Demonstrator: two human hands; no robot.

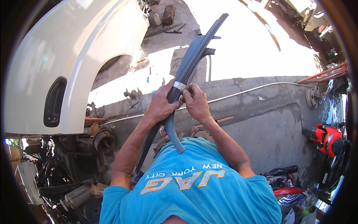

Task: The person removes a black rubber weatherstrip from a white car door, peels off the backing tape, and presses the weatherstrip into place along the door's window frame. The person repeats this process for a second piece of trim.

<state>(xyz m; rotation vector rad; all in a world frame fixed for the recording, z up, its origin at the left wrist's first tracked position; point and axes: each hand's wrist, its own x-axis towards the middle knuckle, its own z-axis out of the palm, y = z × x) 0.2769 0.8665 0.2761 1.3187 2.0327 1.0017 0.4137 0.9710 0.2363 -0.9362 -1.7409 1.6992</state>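
Observation:
A bundle of long, dark grey plastic trim strips (190, 59) slants across in front of my body. Its far end points up and to the right, while the lower ends reach down beside my blue shirt. Around the middle of the bundle runs a band of silvery tape (179, 86). My left hand (161, 101) is closed round the strips just below and beside that band. On the other side my right hand (196, 103) pinches at the band's right edge with thumb and fingers. The fingertips partly hide what they grip there.
A white car body panel (48, 56) with a dark door handle (55, 102) stands at the left. Across the concrete floor runs a pale hose or cable (246, 90). Greasy metal parts (103, 140) lie lower left; a red motorcycle (328, 140) stands right. A brick-like block (168, 15) lies farther off.

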